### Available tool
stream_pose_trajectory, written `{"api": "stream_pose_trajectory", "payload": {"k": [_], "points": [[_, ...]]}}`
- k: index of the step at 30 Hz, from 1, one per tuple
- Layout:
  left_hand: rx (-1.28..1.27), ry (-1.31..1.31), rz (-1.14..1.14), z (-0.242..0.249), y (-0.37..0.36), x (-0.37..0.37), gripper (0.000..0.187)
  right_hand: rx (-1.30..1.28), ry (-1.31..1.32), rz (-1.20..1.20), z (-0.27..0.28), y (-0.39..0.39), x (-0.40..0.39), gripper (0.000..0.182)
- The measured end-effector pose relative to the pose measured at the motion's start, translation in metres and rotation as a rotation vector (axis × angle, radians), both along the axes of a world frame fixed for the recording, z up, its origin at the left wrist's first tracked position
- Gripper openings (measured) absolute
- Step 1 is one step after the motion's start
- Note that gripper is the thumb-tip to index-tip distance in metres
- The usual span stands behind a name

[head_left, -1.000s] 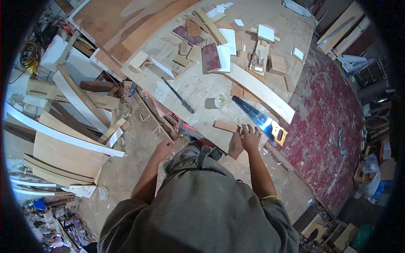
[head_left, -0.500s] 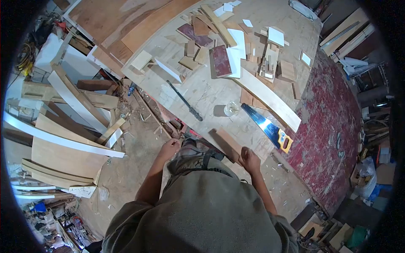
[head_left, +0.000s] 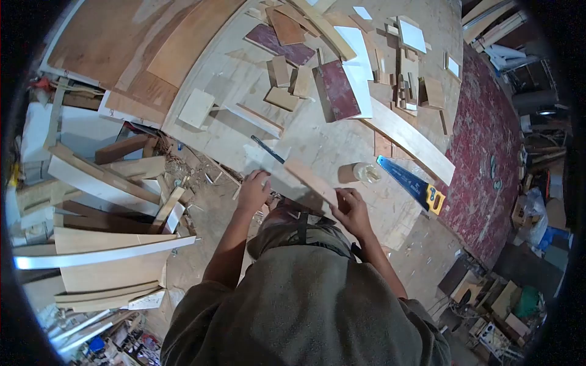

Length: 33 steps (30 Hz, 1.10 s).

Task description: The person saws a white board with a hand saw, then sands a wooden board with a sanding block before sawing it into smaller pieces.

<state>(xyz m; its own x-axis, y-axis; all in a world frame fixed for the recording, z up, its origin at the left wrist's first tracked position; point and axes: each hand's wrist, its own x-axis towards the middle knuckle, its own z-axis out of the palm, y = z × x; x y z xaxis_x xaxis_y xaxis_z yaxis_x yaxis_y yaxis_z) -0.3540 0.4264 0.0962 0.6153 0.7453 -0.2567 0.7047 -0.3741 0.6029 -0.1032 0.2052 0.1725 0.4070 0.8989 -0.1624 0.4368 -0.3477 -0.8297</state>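
Note:
My right hand (head_left: pixel 350 210) grips the near end of a small flat wooden board (head_left: pixel 310 183), held tilted over the table's near edge. My left hand (head_left: pixel 254 190) rests at that edge, fingers stretched out, holding nothing I can see. Just beyond it lies a long dark rod-shaped tool (head_left: pixel 267 149), its near end hidden behind the board. To the right of the board stands a clear glass jar (head_left: pixel 366 173). A handsaw (head_left: pixel 410 185) with a blue blade and yellow handle lies farther right.
Wood offcuts (head_left: pixel 284 97), dark red panels (head_left: pixel 339 90) and a long pale curved strip (head_left: pixel 415 141) lie across the worktable (head_left: pixel 232 85). Curved wooden pieces (head_left: pixel 104 177) are stacked on the left. A worn red surface (head_left: pixel 482 158) extends at right.
My right hand has raised the board and brought it farther over the table. My left hand has moved forward from beside my body to the table's edge, its fingers now extended. The view has shifted.

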Motion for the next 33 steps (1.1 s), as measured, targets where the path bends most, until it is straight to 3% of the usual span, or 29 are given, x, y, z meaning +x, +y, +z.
{"api": "stream_pose_trajectory", "payload": {"k": [1,3,5,7,9,11,15,17,20,26,28,31,33], "points": [[-0.006,0.002,-0.013,-0.003,0.008,0.008,0.035,-0.012,0.028,-0.051,0.004,0.013,0.0,0.05],[0.237,-0.016,-0.251,-0.009,0.019,0.021,0.042,0.022,-0.041,-0.104,0.003,0.03,0.0,0.051],[0.2,0.026,-0.336,-0.016,0.023,0.038,0.044,0.004,-0.045,-0.141,0.005,0.037,-0.002,0.05],[0.165,0.067,-0.432,-0.03,0.024,0.049,0.047,-0.014,0.132,-0.203,0.004,0.035,-0.008,0.048],[0.335,0.14,-0.52,-0.051,0.022,0.055,0.048,-0.072,0.191,-0.23,0.007,0.028,-0.014,0.047],[0.479,-0.014,-0.479,-0.059,0.023,0.059,0.045,-0.074,0.228,-0.145,0.011,0.022,-0.021,0.047],[0.346,-0.065,-0.464,-0.041,0.032,0.064,0.046,-0.136,0.326,-0.164,0.013,0.02,-0.03,0.047],[0.208,-0.056,-0.509,-0.038,0.037,0.062,0.038,-0.179,0.332,-0.177,0.018,0.026,-0.03,0.046],[0.278,-0.109,-0.471,-0.048,0.04,0.049,0.03,-0.218,0.269,-0.155,0.019,0.034,-0.027,0.047],[0.352,0.068,-0.46,-0.039,0.053,0.019,0.019,-0.206,0.214,-0.106,0.011,0.046,-0.02,0.048],[0.435,0.132,-0.458,-0.043,0.06,0.0,0.021,-0.199,0.054,-0.028,0.002,0.056,-0.018,0.047],[0.327,0.031,-0.354,-0.04,0.063,-0.02,0.024,-0.204,-0.006,0.041,-0.005,0.072,-0.017,0.048],[0.261,0.118,-0.357,-0.037,0.063,-0.032,0.026,-0.208,0.022,0.076,-0.005,0.079,-0.018,0.048]]}}
